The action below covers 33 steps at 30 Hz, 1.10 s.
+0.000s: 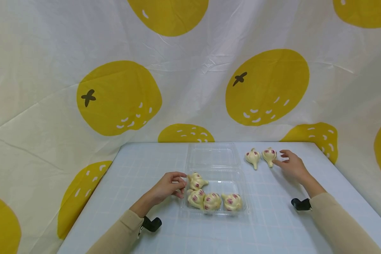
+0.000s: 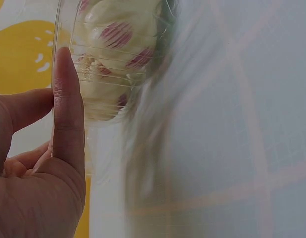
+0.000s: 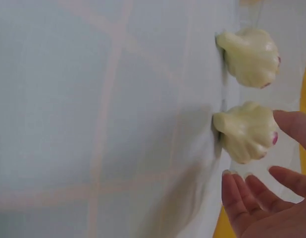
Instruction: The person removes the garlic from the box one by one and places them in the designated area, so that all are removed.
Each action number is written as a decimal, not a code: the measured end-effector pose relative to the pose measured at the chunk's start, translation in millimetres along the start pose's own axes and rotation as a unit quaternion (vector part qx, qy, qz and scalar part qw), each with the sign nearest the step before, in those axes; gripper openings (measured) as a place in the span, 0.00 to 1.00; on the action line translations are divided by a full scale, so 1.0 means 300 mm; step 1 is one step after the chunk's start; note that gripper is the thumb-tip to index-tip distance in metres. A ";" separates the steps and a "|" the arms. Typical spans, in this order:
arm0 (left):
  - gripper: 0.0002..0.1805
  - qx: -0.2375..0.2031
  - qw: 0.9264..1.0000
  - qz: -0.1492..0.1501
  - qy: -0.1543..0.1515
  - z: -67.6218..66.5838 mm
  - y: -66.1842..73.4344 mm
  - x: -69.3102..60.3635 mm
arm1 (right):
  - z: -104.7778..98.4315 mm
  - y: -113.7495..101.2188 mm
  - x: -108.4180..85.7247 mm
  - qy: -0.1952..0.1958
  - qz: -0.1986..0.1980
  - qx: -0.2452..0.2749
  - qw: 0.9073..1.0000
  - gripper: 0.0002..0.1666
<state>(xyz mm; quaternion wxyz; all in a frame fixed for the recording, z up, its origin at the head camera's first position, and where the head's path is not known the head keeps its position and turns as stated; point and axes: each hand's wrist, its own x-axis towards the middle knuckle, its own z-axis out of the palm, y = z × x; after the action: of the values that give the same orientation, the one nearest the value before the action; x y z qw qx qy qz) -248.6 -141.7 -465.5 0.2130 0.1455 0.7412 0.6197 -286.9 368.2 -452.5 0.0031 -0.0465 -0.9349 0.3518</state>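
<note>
A clear plastic box (image 1: 216, 212) with its lid folded back holds several white garlic bulbs with purple marks, such as the one (image 1: 233, 202) at its right. My left hand (image 1: 169, 186) touches the box's left wall, fingers relaxed; the left wrist view shows its fingers (image 2: 68, 109) against the ribbed plastic. At the back right, two more bulbs lie on the table, a left one (image 1: 252, 158) and a right one (image 1: 269, 156). Around the right bulb (image 3: 247, 133) my right hand (image 1: 291, 165) is spread, thumb and fingers apart; whether the thumb touches it I cannot tell.
The clear lid (image 1: 213, 155) lies flat behind the box. A pale checked cloth (image 1: 139, 155) covers the table, and a white curtain with yellow fruit prints (image 1: 190, 88) hangs behind it. Black wrist mounts (image 1: 152, 224) are on both forearms.
</note>
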 end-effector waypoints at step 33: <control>0.25 0.004 1.000 0.000 0.001 0.000 0.004 -0.001 | 0.072 -0.276 -0.187 -0.141 -0.277 0.038 0.950 0.26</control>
<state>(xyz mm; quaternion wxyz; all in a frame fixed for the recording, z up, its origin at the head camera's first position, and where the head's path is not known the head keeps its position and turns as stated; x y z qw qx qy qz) -248.5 -141.4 -464.3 0.2118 0.1459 0.7437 0.6170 -238.9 287.0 -412.7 -0.0301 0.2644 -0.8880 0.3750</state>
